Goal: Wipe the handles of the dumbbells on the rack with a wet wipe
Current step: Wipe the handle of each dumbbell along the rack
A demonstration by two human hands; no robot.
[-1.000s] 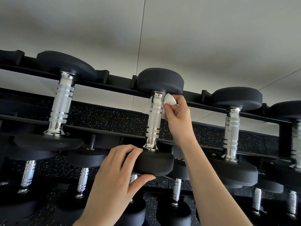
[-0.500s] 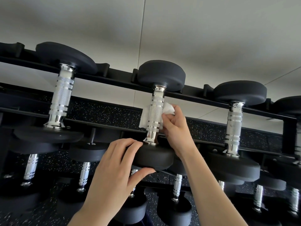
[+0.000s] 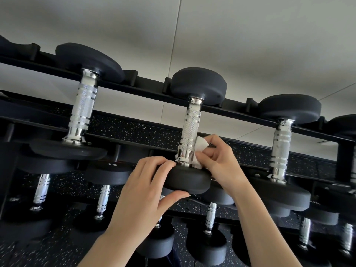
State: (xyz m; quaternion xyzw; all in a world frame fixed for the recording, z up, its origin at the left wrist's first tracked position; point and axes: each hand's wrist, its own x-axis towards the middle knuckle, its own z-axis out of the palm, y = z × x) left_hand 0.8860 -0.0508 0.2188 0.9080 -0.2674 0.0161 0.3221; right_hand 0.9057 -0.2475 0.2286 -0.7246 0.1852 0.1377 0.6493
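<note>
I'm seeing a black rack (image 3: 138, 87) w/ tiers of dumbbells lying across its rails, each w/ black heads and a chrome knurled handle. The middle dumbbell (image 3: 198, 85) on the top tier is sitting btwn a left neighbour (image 3: 82, 108) and a right neighbour (image 3: 281, 143). The left hand (image 3: 142, 191) is gripping its near head (image 3: 190, 181), fingers curling over the top edge and thumb pressing underneath. The right hand (image 3: 223, 164) is pinching a white wet wipe (image 3: 201, 145) against the lower end of the handle (image 3: 190, 128), just above that head. The wipe is possibly wrapping behind the handle, but that side is hidden.
</note>
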